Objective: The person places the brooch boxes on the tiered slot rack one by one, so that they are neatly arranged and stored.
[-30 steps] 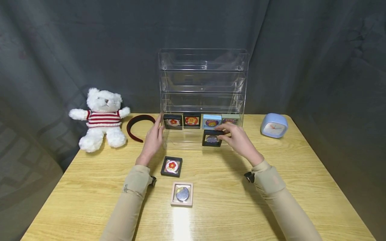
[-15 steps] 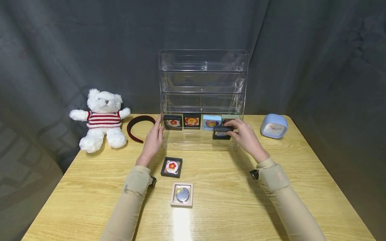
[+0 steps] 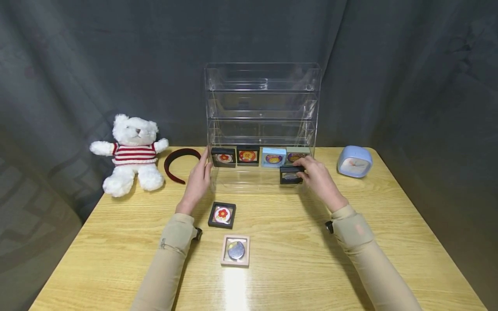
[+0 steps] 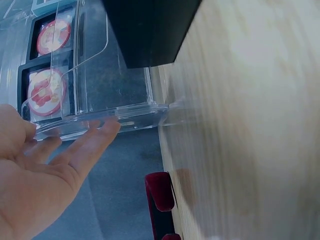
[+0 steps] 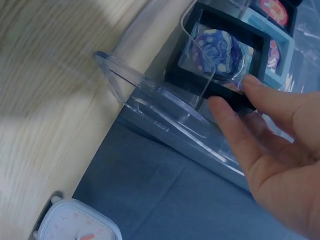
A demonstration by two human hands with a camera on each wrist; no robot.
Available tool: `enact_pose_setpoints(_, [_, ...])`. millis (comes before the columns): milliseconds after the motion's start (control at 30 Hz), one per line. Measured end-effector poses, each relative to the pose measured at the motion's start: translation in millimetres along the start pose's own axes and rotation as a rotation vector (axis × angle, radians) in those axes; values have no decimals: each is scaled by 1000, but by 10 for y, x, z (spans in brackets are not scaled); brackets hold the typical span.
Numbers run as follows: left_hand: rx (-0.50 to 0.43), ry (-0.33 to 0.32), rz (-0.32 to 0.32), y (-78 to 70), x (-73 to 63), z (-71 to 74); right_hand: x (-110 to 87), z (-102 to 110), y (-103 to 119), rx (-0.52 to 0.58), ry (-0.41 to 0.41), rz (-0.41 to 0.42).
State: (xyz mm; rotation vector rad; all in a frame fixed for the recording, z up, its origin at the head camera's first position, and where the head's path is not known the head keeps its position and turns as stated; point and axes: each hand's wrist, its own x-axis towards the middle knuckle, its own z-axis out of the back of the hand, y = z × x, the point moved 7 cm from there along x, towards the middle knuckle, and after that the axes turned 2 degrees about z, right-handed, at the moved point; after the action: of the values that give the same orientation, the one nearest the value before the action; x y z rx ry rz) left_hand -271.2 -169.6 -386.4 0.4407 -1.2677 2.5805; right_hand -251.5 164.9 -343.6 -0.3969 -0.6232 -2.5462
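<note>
My right hand (image 3: pixel 320 181) pinches the upper right edge of a black display frame (image 5: pixel 178 75), which holds a round badge with a blue swirling picture. That frame stands at the right end of the lowest tier of a clear acrylic rack (image 3: pixel 249 188). With straight fingers my left hand (image 3: pixel 197 183) touches the rack's left side, as the left wrist view (image 4: pixel 65 175) also shows. One tier up, a row holds a black flower-badge frame (image 3: pixel 223 158), a black frame with a red badge (image 3: pixel 247 155), a light blue frame (image 3: pixel 273 158) and a green frame (image 3: pixel 297 151).
On the table before the rack lie a black flower-badge frame (image 3: pixel 222 215) and a pink frame (image 3: pixel 235 250). A white teddy bear (image 3: pixel 134 151) and a dark red headband (image 3: pixel 171 162) are at the left. A blue clock (image 3: pixel 354 162) stands at the right.
My right hand has carried the black display frame rightward along the rack's lowest tier. It tipped midway and now stands more upright. My left hand has kept its place at the rack's side.
</note>
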Motion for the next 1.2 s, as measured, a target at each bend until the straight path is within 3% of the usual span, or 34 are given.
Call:
enact_pose_setpoints(500, [-3,4,0,3,16,-19,-58,-141,-4,-65,30,23])
enact_pose_setpoints(767, [-3,7,-1,12,14,-19,-95,-144,48,-121,-32,72])
enact_pose_setpoints(1200, [9,8,-2,19,12,-6,-115,-193,59,-197,-61,81])
